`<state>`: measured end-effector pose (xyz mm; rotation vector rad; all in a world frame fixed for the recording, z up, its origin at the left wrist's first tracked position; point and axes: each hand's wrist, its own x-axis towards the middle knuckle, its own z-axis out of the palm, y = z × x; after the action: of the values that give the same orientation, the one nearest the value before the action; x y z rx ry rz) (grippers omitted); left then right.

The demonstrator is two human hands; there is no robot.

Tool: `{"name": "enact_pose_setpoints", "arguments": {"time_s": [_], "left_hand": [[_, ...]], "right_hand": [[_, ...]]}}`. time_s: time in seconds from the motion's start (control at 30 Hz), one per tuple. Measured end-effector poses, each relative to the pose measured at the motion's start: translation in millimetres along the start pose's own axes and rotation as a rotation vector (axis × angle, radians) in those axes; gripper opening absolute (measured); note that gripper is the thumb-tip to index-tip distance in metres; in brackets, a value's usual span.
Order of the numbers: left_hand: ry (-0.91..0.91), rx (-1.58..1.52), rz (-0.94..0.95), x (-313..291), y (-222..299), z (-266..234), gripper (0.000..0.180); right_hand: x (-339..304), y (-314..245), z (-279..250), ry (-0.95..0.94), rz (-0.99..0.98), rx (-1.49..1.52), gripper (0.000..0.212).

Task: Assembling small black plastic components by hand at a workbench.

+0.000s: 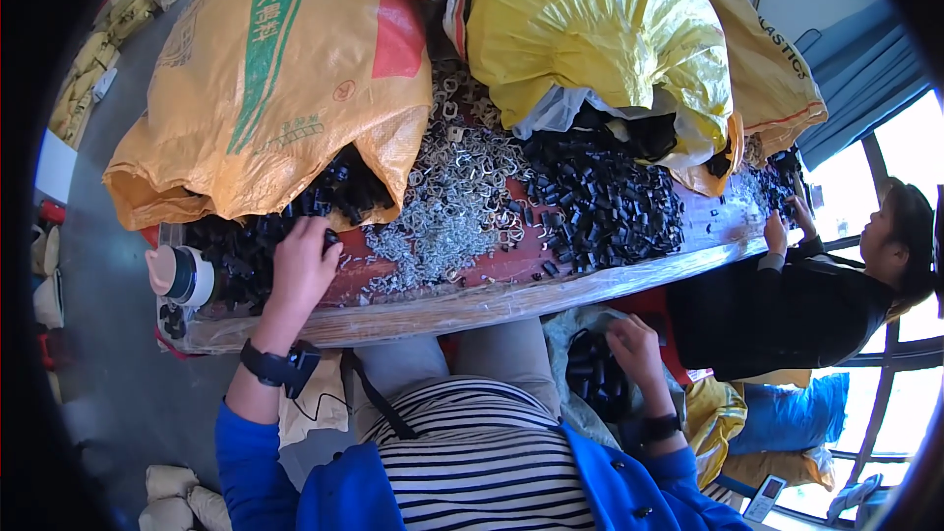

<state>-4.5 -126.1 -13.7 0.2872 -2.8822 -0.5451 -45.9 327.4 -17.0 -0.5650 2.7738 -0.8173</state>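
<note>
My left hand point(303, 265) reaches to the heap of black plastic parts point(246, 246) below the mouth of an orange woven sack point(285, 69). Its fingers and thumb are closed on a small black part point(329, 238), whose exact shape is hard to see. Lower right, beyond the table's front edge, my right hand point(639, 352) hangs over an open greenish plastic sack point(562, 359) holding larger black pieces point(595, 379). Its fingers are loosely bent and apart, and nothing shows in them. Small silver metal clips point(433, 206) lie heaped mid-table, between the black heaps.
A second black heap point(600, 206) spreads below a yellow sack point(600, 29). A white-lidded cup point(187, 275) stands at the table's left end. Plastic film wraps the table's front edge point(472, 310). A co-worker point(816, 305) on the right handles parts at the table.
</note>
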Motion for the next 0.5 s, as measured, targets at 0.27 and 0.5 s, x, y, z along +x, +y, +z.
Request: {"name": "enact_pose_setpoints", "arguments": {"time_s": [0.27, 0.5], "left_hand": [[-0.137, -1.52, -0.575, -3.0, 27.4, -22.1, 0.017], [-0.511, -1.83, -0.723, -2.5, 54.1, 3.2, 0.023]], "right_hand": [[110.2, -100.0, 59.5, 0.126, -0.389, -0.051, 0.011], [131.5, -110.0, 89.2, 0.09, -0.343, -0.216, 0.012]]}}
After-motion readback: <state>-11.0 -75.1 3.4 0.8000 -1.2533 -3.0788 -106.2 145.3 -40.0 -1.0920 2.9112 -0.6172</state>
